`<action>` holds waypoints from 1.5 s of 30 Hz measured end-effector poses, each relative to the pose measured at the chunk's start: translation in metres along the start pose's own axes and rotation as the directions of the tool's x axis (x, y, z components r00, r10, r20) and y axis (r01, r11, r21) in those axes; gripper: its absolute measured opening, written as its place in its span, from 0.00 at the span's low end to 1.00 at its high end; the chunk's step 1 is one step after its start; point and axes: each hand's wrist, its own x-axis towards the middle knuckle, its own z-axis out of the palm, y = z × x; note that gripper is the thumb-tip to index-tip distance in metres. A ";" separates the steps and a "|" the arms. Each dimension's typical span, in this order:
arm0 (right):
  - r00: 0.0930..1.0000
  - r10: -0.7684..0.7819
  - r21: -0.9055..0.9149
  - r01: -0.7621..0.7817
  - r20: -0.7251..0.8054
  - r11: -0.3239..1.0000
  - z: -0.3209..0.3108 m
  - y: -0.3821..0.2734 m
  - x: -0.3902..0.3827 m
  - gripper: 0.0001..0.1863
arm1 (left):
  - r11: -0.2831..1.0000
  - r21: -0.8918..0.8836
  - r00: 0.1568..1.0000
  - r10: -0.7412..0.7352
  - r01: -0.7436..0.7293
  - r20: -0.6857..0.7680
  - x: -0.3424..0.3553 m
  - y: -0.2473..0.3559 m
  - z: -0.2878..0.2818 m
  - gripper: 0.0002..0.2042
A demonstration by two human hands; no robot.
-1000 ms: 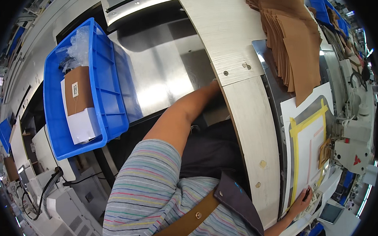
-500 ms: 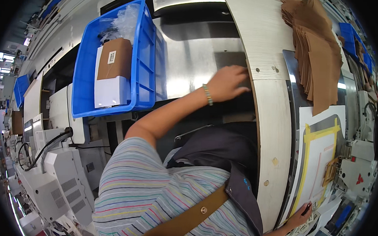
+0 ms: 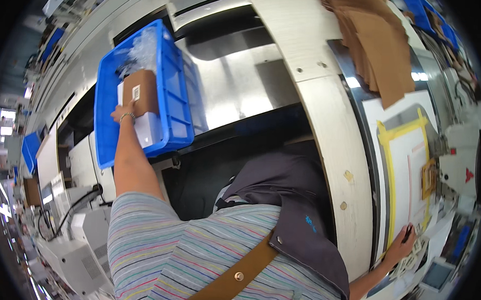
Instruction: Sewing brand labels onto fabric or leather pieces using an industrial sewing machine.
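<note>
My left hand (image 3: 125, 113) reaches into a blue plastic bin (image 3: 174, 101) on the left. Its fingers are apart and touch the edge of a stack of brown pieces (image 3: 146, 95) with a small white label. White sheets or boxes (image 3: 148, 131) lie under the brown stack. At the lower right, my right hand (image 3: 401, 247) is closed around a small dark object (image 3: 407, 232), too small to name. That hand is beside a white sheet (image 3: 402, 184) framed with yellow tape on the machine bed.
A fanned pile of brown flat pieces (image 3: 371, 43) lies at the upper right. A pale wooden board (image 3: 334, 149) runs between me and the machine bed. Clear plastic bags (image 3: 144, 46) fill the bin's far end. Grey machine housings (image 3: 80, 250) stand at the lower left.
My left hand has moved left from beside the wooden board into the blue bin. My right hand stays by the taped sheet with the dark object. The view has turned slightly.
</note>
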 end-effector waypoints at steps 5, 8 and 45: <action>0.999 0.046 0.114 -0.047 0.005 0.992 0.012 -0.002 0.004 0.17 | 0.991 -0.050 0.989 0.129 -0.126 0.071 0.078 0.001 -0.017 0.38; 0.997 0.072 0.187 -0.068 -0.013 0.980 0.021 0.004 0.001 0.16 | 0.839 -0.541 0.993 0.008 0.056 0.115 0.091 0.065 -0.069 0.29; 0.998 0.057 0.123 -0.055 -0.012 0.991 0.006 -0.003 -0.002 0.17 | 0.744 0.087 0.748 0.663 -0.663 0.036 -0.130 0.177 -0.069 0.27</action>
